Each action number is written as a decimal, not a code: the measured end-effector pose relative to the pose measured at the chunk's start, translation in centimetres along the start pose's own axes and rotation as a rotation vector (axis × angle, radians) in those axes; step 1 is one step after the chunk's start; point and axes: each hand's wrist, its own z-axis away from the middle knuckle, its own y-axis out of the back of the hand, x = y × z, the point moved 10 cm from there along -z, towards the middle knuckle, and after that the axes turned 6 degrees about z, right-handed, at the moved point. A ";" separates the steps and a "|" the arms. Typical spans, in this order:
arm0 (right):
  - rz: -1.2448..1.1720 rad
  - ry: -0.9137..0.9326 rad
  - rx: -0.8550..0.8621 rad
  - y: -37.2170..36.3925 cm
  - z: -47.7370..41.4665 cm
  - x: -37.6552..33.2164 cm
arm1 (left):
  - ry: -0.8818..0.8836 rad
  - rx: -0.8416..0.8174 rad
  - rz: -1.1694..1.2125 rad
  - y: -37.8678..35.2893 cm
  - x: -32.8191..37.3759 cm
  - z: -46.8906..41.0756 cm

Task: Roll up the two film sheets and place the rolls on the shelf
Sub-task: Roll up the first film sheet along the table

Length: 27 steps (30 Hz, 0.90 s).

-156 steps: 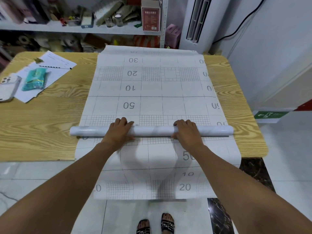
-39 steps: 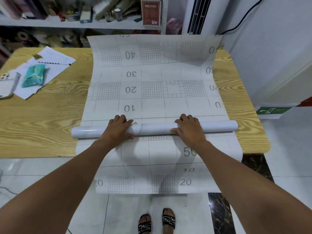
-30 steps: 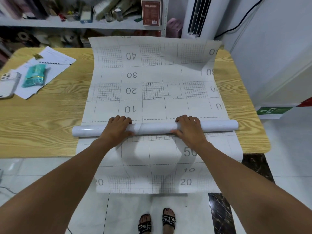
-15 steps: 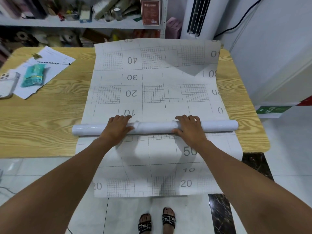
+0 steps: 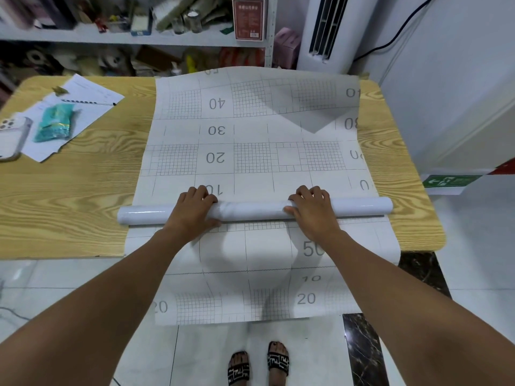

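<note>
A white film roll (image 5: 250,211) lies crosswise on the wooden table (image 5: 69,190) near its front edge. My left hand (image 5: 192,213) and my right hand (image 5: 313,210) both grip the roll, fingers curled over its top and thumbs on the near side. Beyond the roll the unrolled part of the film sheet (image 5: 250,135) stretches away, grid backing up, and its far edge arches off the table. A second gridded sheet (image 5: 245,288) lies under the roll and hangs over the table's front edge toward my feet. The shelf (image 5: 111,37) stands behind the table.
On the table's left lie a phone (image 5: 12,136), a teal packet (image 5: 54,126) and papers (image 5: 89,96). The shelf is crowded with clutter and a red box (image 5: 248,16). A white air conditioner (image 5: 323,29) stands at the back right.
The sheet has been wound further onto the roll. Its far end has slid toward me across the table and now arches up. The roll and both hands stay in about the same place.
</note>
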 end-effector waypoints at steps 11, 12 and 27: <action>-0.072 0.006 -0.022 0.1 0.2 -0.2 | 0.052 -0.027 0.080 0.1 -0.5 -0.1; -0.074 0.001 -0.027 -0.1 0.1 -0.1 | 0.056 -0.035 0.071 0.0 -0.5 -0.1; -0.054 0.022 -0.054 -0.2 0.4 -0.2 | 0.037 -0.045 0.054 0.1 0.0 0.3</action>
